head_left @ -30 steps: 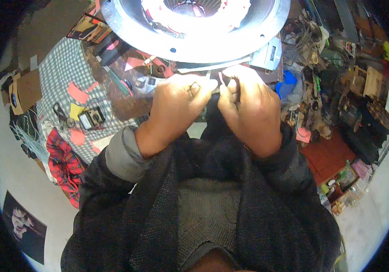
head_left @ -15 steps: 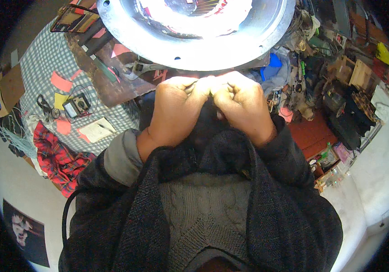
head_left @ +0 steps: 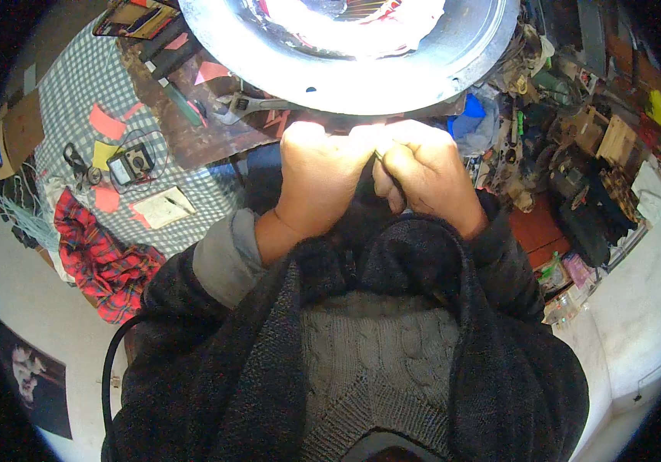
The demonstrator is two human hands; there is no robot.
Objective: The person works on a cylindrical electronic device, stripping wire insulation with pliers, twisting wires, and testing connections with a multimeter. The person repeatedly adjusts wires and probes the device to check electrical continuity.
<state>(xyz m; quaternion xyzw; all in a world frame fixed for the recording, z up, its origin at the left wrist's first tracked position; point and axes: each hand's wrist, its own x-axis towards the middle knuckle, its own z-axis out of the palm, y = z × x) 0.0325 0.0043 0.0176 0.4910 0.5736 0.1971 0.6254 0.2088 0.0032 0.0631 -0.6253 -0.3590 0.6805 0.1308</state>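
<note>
Copper-coloured wires already sit inside the round grey metal housing at twelve o'clock, while bare left hand and right hand meet below, curled tight, anything pinched hidden, completion unclear!

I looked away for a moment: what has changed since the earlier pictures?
The left hand and the right hand have closed the gap between them and now meet by the round metal housing. The pale strand ends visible between them a second ago no longer show clearly; I cannot tell whether anything was let go. The analog multimeter stayed on the checkered cloth.
</note>
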